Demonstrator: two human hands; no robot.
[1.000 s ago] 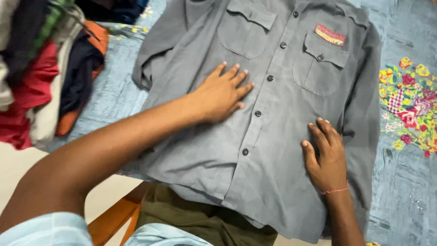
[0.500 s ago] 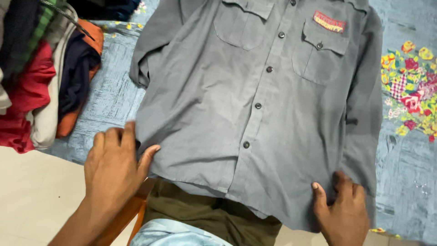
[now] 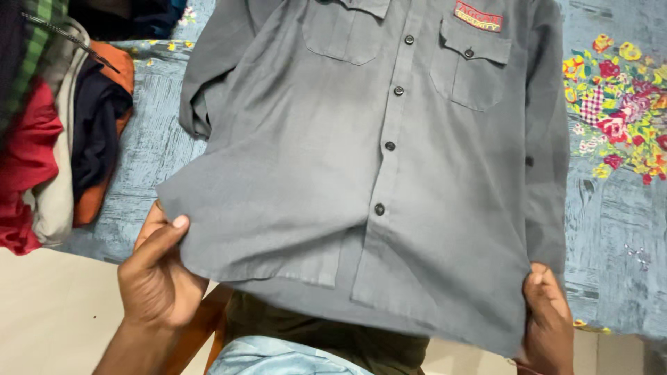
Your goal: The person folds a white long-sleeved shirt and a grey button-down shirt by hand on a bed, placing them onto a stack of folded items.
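One label is showing: a small rectangular patch point(image 3: 478, 16) sitting at the top of the frame, right of centre, sewn just above the flap of the chest pocket point(image 3: 469, 71) on the grey shirt point(image 3: 333, 180). It is red with a yellow border and yellow lettering, lying slightly tilted. No packages, signs or screens are appearing anywhere.

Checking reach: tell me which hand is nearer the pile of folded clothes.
Left. The left hand grips the grey button-up cotton shirt at its lower left hem corner, close beside the pile of folded clothes; the right hand holds the opposite corner.
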